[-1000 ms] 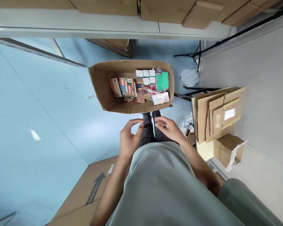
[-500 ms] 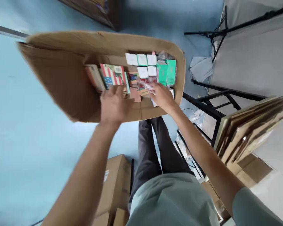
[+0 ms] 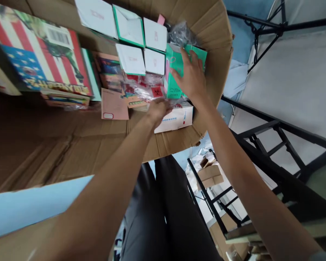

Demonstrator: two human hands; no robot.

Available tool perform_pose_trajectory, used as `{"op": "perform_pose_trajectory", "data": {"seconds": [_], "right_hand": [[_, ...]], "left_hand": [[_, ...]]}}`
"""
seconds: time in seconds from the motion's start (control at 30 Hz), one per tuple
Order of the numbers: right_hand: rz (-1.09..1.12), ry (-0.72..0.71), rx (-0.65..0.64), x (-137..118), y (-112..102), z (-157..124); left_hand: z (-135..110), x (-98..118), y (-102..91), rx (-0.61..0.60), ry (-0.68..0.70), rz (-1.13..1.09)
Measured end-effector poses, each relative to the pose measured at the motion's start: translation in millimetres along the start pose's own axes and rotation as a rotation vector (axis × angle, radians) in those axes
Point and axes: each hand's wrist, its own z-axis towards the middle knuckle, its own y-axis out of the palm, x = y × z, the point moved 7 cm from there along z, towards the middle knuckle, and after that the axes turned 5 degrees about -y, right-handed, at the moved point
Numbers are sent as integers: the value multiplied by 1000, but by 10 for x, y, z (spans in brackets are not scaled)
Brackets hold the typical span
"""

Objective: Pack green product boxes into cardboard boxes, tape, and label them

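My right hand (image 3: 192, 74) lies over the green boxes (image 3: 175, 81), its thumb and fingers spread across them. Close by, my left hand (image 3: 158, 110) bends in at the top edge of a white box with blue print (image 3: 176, 117), beside clear plastic bags (image 3: 145, 90). Its fingers are curled together, and what they hold, if anything, is hidden. Left of the green boxes, several white-topped boxes (image 3: 130, 59) with green edges stand in two rows. All of this sits inside a large cardboard carton (image 3: 212, 83).
In the carton's left part are a book with a stars-and-stripes cover (image 3: 47, 54), other books and a pink card (image 3: 114, 105). A crumpled clear wrapper (image 3: 180, 34) lies in the upper right corner. Black metal frames (image 3: 277, 127) stand to the right, outside the carton.
The view has come closer to the carton. My right hand has moved from the plastic bags onto the green boxes. My left hand has shifted right, from the books to the white box.
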Motion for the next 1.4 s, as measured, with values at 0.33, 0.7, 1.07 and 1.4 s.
{"op": "perform_pose_trajectory", "data": {"seconds": [0.33, 0.7, 1.07, 1.4], "right_hand": [[93, 41, 38, -35, 304, 311], [338, 125, 245, -280, -478, -1206], [703, 234, 770, -401, -2190, -4194], [881, 348, 1210, -436, -2757, -7036]], "left_hand": [[632, -300, 71, -69, -232, -306], [-1108, -374, -73, -57, -269, -383], [-3805, 64, -59, -159, -95, -125], [-6105, -155, 415, -383, 13, 297]]}}
